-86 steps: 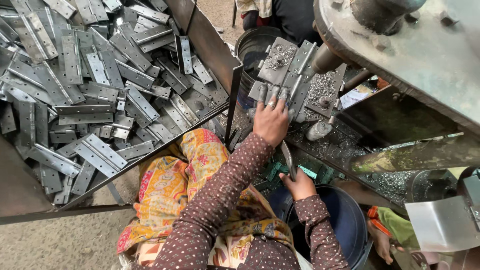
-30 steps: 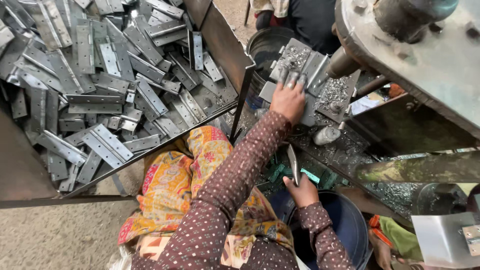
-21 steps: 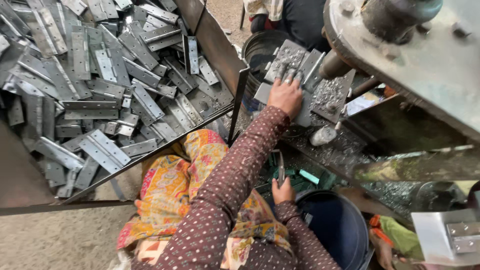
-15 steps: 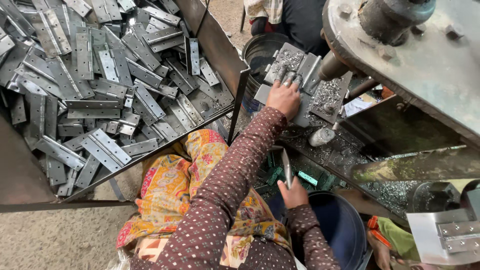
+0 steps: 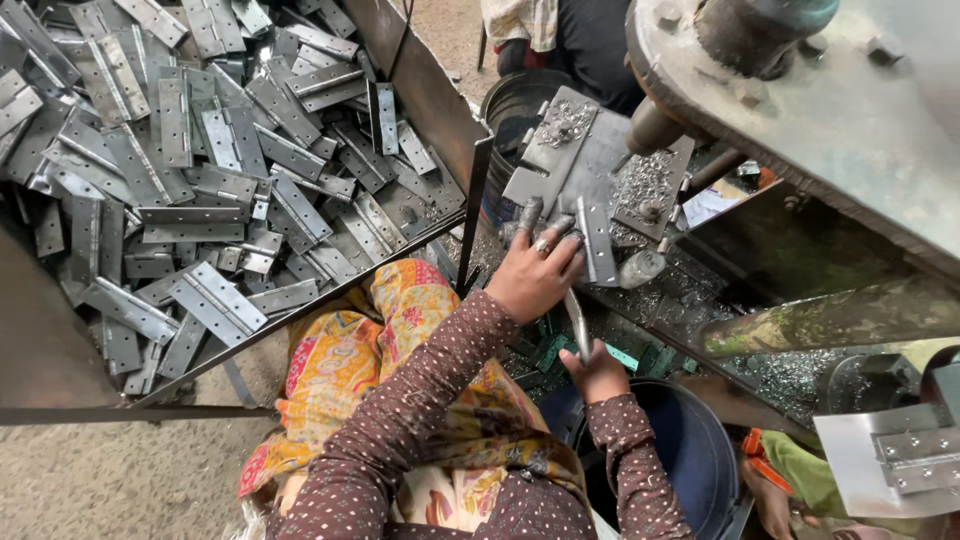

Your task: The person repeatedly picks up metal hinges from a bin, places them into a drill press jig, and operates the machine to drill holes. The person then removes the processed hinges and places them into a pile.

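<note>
My left hand (image 5: 537,275), with grimy fingertips and a ring, reaches up to the grey jig plate (image 5: 560,150) of a drilling machine. Its fingers close around the lower end of a flat hinge strip (image 5: 598,240) lying on that plate. My right hand (image 5: 597,372) is lower, just below the left one. It grips a second narrow hinge piece (image 5: 577,322) that stands upright, its top almost touching my left palm. Metal shavings (image 5: 640,185) lie on the plate under the spindle (image 5: 652,128).
A big tray (image 5: 425,90) piled with several grey hinges fills the left. A black drum (image 5: 510,105) stands behind the jig and a blue bucket (image 5: 690,450) by my right arm. Another person (image 5: 560,30) sits at the top. Someone's hand (image 5: 770,495) and a hinge (image 5: 890,460) show bottom right.
My left hand has slid back down the jig plate towards me. My right hand kept its upright hinge piece and lifted it closer to the left hand.
</note>
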